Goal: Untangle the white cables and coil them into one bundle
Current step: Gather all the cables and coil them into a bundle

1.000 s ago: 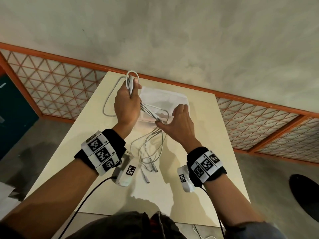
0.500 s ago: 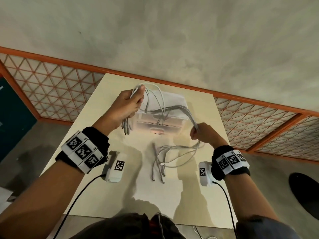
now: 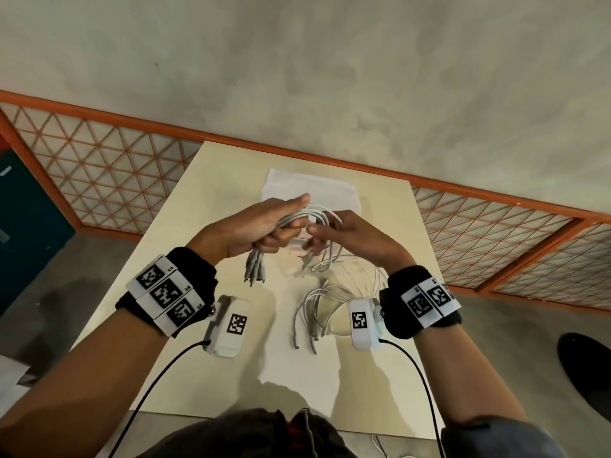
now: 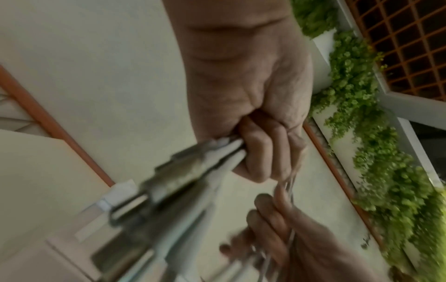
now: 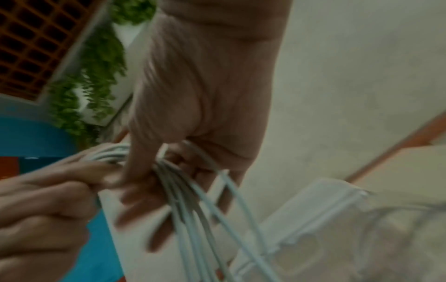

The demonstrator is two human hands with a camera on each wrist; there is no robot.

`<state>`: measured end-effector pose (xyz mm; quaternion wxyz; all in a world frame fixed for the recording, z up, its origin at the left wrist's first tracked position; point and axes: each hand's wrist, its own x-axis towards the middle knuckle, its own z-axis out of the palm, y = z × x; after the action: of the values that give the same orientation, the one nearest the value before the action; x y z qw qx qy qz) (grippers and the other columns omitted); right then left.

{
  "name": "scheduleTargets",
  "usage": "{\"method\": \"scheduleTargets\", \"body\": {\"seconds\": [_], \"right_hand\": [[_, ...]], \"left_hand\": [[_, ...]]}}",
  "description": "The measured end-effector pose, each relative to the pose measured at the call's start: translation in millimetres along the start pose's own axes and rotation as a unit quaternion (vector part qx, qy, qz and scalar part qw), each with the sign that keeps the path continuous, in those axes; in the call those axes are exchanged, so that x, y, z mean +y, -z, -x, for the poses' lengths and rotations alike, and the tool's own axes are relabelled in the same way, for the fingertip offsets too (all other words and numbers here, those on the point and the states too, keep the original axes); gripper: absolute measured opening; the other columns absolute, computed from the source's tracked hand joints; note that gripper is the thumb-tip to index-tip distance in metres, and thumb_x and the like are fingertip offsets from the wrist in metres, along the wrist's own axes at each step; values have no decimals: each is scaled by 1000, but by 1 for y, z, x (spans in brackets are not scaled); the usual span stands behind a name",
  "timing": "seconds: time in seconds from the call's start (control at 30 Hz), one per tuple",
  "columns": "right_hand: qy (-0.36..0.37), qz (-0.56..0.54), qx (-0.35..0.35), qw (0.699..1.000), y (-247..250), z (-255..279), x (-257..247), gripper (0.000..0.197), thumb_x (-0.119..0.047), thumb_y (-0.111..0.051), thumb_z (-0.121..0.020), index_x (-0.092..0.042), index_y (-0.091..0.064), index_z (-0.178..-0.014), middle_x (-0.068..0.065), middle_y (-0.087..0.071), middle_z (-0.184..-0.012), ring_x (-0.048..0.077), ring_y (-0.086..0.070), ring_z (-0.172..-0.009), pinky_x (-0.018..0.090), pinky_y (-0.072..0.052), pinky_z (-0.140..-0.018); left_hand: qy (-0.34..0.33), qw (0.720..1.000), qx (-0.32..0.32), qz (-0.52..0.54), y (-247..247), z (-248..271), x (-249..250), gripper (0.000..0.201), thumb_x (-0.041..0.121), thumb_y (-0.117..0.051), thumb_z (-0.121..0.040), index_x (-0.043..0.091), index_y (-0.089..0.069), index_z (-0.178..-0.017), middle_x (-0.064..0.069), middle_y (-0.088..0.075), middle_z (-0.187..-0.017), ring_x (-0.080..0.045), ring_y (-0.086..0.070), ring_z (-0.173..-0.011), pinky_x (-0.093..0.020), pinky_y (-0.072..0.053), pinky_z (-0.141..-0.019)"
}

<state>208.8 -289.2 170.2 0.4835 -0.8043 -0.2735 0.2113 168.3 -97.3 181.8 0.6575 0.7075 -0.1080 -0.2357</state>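
Note:
Several white cables [image 3: 310, 215] arch between my two hands above the cream table [image 3: 211, 200]. My left hand [image 3: 264, 226] grips one end of the bunch, and the plug ends [image 3: 254, 272] hang below it. In the left wrist view its curled fingers [image 4: 260, 152] clamp the blurred cables [image 4: 193, 171]. My right hand [image 3: 344, 233] holds the other side of the arch; in the right wrist view the strands [image 5: 193, 200] run down out of its fingers [image 5: 144, 187]. The loose tails [image 3: 317, 309] trail onto the table near my right wrist.
A clear lidded plastic box [image 3: 310, 190] stands on the table behind my hands. An orange lattice railing [image 3: 99, 166] runs along the table's far and side edges. A dark teal cabinet [image 3: 20, 226] is at the left. Green plants [image 4: 362, 114] hang beyond the railing.
My hands have come together from being spread apart, folding the stretched cables into a short arch. The left hand moved right and down; the right hand moved left and up.

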Motion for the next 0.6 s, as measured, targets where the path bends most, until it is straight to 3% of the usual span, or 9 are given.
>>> {"method": "scheduleTargets", "body": {"seconds": [0.07, 0.13, 0.2, 0.27, 0.33, 0.4, 0.5, 0.6], "right_hand": [[-6, -29, 5, 1000, -2, 3, 10, 45, -36, -56, -93, 0, -52, -66, 15, -52, -59, 21, -64, -65, 20, -48, -66], [-9, -67, 1, 998, -7, 6, 19, 61, -62, -46, -89, -7, -41, -62, 11, -36, -56, 4, -46, -49, 16, -37, -53], [-37, -177, -2, 983, -13, 6, 26, 67, -79, -26, -81, -15, -29, -59, -1, -24, -52, 5, -23, -43, 18, -20, -43], [-70, -229, 38, 970, -17, 1, 28, 62, -74, -19, -86, -18, -23, -57, -8, -20, -50, 8, -14, -44, 20, -13, -41], [-75, -226, 97, 966, -20, -4, 25, 55, -56, -25, -97, -20, -25, -57, -9, -22, -50, 8, -15, -45, 18, -17, -40], [-74, -212, 147, 963, -21, -7, 22, 51, -47, -31, -100, -21, -30, -56, -9, -24, -51, 8, -18, -46, 18, -20, -41], [-70, -177, 185, 964, -23, -7, 16, 52, -51, -28, -100, -18, -46, -64, -8, -32, -50, 9, -26, -45, 20, -24, -43], [-80, -170, 188, 964, -22, -7, 7, 72, -65, -14, -94, -13, -58, -71, 1, -46, -54, 13, -41, -45, 21, -35, -45]], "left_hand": [[-9, 999, 16, 37, 8, 4, 2, 45, 50, -28, -98, 20, -39, -66, 10, -19, -47, -3, -11, -36, -15, -11, -34], [-20, 995, 44, 91, 17, 8, 5, 46, 50, -26, -98, 19, -39, -66, 11, -20, -45, -1, -12, -33, -14, -11, -33], [-28, 992, 70, 99, 23, 10, 6, 46, 51, -28, -97, 19, -41, -66, 11, -20, -46, -2, -13, -34, -15, -11, -33], [-37, 992, 87, 88, 23, 10, 4, 45, 54, -31, -95, 19, -43, -68, 11, -21, -47, -3, -13, -36, -17, -11, -35], [-49, 988, 108, 98, 18, 7, 0, 44, 53, -30, -95, 19, -46, -73, 10, -23, -49, -4, -14, -38, -19, -11, -38], [-66, 983, 133, 104, 11, 4, -2, 42, 49, -28, -99, 17, -46, -79, 9, -26, -51, -4, -16, -38, -18, -13, -39], [-87, 979, 157, 94, 4, 0, -1, 36, 42, -31, -101, 16, -43, -80, 8, -26, -54, -5, -17, -39, -19, -13, -40], [-91, 984, 146, 41, 2, -1, 1, 31, 35, -35, -102, 13, -40, -81, 8, -24, -54, -6, -15, -39, -17, -12, -39]]}}
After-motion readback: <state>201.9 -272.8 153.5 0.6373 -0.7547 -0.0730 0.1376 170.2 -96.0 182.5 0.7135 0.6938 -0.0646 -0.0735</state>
